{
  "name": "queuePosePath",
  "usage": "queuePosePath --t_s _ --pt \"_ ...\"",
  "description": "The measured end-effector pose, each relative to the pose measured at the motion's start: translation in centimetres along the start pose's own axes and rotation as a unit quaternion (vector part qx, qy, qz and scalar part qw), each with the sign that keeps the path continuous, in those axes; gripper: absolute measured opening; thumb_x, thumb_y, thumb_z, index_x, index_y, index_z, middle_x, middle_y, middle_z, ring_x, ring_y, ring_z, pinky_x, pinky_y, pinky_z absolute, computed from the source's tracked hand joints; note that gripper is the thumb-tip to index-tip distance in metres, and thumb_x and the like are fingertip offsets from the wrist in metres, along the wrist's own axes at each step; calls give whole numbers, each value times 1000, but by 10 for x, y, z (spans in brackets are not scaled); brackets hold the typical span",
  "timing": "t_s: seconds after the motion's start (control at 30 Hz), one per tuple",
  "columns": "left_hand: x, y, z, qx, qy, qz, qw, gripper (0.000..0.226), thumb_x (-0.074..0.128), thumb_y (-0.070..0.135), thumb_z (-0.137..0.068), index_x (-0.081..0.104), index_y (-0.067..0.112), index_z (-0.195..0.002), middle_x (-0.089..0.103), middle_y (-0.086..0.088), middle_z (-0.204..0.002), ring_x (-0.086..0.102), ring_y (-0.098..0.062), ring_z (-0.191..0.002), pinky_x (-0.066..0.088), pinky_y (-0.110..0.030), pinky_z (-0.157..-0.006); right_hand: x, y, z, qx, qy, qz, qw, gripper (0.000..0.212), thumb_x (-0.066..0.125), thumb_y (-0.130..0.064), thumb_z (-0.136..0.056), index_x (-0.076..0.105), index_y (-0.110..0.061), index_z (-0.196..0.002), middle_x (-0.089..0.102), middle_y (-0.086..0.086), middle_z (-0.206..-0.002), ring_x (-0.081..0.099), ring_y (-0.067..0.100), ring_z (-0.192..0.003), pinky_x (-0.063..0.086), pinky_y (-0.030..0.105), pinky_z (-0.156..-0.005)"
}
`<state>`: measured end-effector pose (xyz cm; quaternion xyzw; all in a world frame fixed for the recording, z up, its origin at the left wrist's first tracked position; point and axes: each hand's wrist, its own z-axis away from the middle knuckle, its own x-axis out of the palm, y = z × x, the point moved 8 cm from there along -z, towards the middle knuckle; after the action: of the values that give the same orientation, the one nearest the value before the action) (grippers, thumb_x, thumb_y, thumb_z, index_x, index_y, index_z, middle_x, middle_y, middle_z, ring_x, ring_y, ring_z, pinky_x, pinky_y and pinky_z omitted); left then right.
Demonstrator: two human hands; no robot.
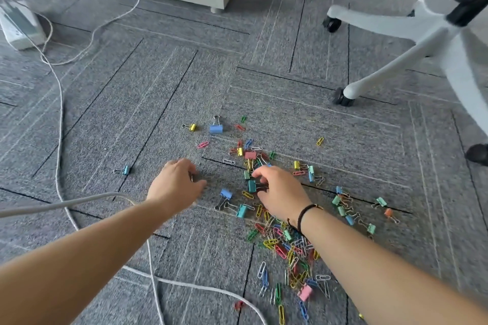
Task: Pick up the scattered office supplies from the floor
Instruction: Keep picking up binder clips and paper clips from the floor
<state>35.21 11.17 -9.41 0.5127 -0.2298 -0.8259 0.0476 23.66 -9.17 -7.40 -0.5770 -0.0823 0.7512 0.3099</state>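
Both hands [177,182] [280,192] outstretched, fingers curled

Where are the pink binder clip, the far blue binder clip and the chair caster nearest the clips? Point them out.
pink binder clip [305,292], head view, on its body.
far blue binder clip [216,128], head view, on its body.
chair caster [341,97], head view, on the wheel.

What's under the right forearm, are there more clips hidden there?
Probably. The right forearm crosses the dense pile of paper clips on the carpet; clips show along its left edge and binder clips beyond its right. What lies directly beneath is covered.
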Motion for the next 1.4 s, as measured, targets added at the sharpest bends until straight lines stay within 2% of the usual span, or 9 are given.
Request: queuePosePath --t_s 0.27,0.37,0.43,0.53,0.63,0.87,1.0,1.17,1.4 --pt "9 16 13 49 -10 -21 999 24 65 6 -91 65 13 -113 59 -3 -115 55 -3 -79 38 -10 -59 -8 -2 0 -19 -10 61 998 52 70 -29 -91 51 -25 -139 61 -4 -123 59 19 -107 50 34 -87" --pt "2 23 4 10 -40 138 990 12 66 6 -89 68 6 -101 67 -5 -98 60 -11 -75 54 -20 -67 -2 -8 -9 -34 -10 73 997 42 70 -31 -90 59 -27 -130 61 -4 -117 59 20 -109 51 35 -88" --pt "-3 29 7 -81 -112 409 902 9 60 -1 -89 65 0 -97 65 -11 -91 59 -18 -73 56 -29 -69 3 -10 -13 -30 -9 70 997 37 69 -31 -91 61 -28 -127 60 -4 -116 59 19 -107 52 35 -87" --pt "-12 48 26 -122 -191 685 692 13 45 5 -87 57 7 -91 62 -10 -81 54 -20 -66 49 -31 -60 8 -11 -14 -24 0 77 997 35 64 -33 -93 63 -26 -127 61 -1 -121 60 20 -105 51 35 -89" --pt "-5 53 42 -142 -226 747 609 21 39 20 -87 58 10 -84 59 -9 -78 51 -20 -65 45 -31 -60 7 -9 -12 -16 16 67 998 30 63 -34 -93 65 -23 -122 64 -2 -115 61 19 -100 52 35 -89" --pt "24 42 46 -209 -206 738 607 45 47 45 -98 65 4 -98 67 -15 -85 64 -26 -71 57 -33 -64 -27 -14 0 35 94 -188 977 21 79 -33 -82 68 -19 -95 66 -10 -81 63 7 -73 48 14 -59" --pt "33 55 54 -211 -226 718 624 55 48 51 -99 69 1 -105 69 -19 -86 66 -27 -68 59 -35 -61 -39 -58 13 -28 100 -266 958 23 81 -32 -78 73 -18 -95 70 -10 -80 67 5 -73 56 18 -64" --pt "33 62 51 -174 -260 698 644 65 45 59 -97 79 5 -92 71 -14 -95 65 -26 -76 50 -37 -75 -24 -85 9 -45 75 -285 955 30 83 -41 -76 72 -24 -98 72 -12 -84 64 -3 -72 51 13 -66" --pt "29 22 48 -210 -225 712 631 44 48 46 -97 65 5 -98 62 -11 -81 57 -21 -64 51 -29 -56 -31 -58 13 -8 159 -202 966 17 75 -35 -86 71 -20 -94 65 -15 -78 60 -1 -68 49 15 -58"
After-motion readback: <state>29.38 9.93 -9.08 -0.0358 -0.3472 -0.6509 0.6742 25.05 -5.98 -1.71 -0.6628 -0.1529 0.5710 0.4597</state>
